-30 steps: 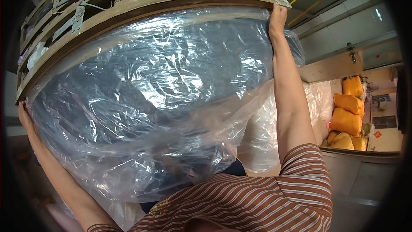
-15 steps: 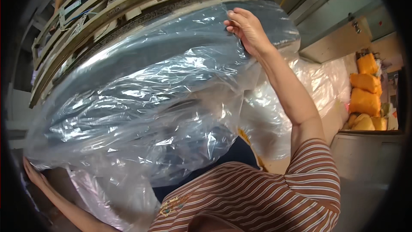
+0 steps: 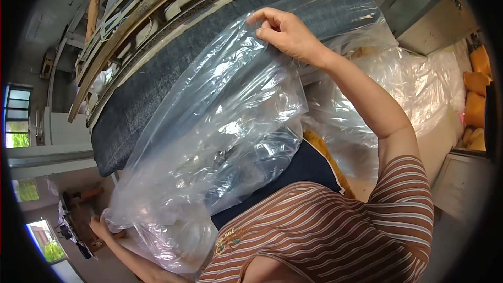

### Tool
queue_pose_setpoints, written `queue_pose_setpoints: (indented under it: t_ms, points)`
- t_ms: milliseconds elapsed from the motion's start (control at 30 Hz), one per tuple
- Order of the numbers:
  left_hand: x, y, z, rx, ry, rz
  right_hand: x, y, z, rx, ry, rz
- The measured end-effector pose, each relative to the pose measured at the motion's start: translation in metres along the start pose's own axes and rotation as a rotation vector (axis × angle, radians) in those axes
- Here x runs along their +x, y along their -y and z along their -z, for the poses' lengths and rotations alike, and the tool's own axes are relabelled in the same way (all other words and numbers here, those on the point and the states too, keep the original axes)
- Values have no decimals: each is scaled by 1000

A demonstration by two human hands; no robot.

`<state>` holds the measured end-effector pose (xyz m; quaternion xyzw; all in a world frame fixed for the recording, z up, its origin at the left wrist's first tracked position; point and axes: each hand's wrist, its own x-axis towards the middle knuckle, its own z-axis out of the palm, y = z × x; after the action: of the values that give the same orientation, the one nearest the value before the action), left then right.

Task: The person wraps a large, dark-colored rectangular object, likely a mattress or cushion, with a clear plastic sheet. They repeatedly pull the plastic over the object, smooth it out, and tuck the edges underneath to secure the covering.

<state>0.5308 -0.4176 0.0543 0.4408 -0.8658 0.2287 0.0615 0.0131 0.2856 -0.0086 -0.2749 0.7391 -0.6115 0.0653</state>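
A large sheet of clear plastic film (image 3: 230, 110) hangs in glossy wrinkles across the near part of a long dark-covered table (image 3: 141, 91) and down over my front. My right hand (image 3: 291, 34) is raised over the far edge of the film, index finger and thumb curled in a pinch on it. At the lower left, my left hand (image 3: 98, 228) grips the film's gathered corner; its fingertips are small and partly hidden by the plastic. Between my two hands the film's edge runs taut and slanting, leaving the dark surface bare on the left.
Along the table's far side runs a machine frame of long rails (image 3: 157, 8). Another person's arm (image 3: 92, 18) shows beyond it at the upper left. More clear plastic (image 3: 414, 94) lies heaped to the right, near orange bundles (image 3: 476, 84) and a pale panel (image 3: 435, 23).
The film has been drawn back toward me, baring the table's left and far parts. My left hand has moved inward with its corner, my right hand has closed on the edge. The view has shifted.
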Motion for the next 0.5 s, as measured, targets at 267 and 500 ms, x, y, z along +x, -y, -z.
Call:
queue_pose_setpoints:
  t_ms: [267,500]
  points:
    - [-15,-447,190,-1088,-68,-799,-26,21,6,-51,-36,9]
    - [-94,-642,283,-1253,-205,-1371,-40,35,6,109,51,-35]
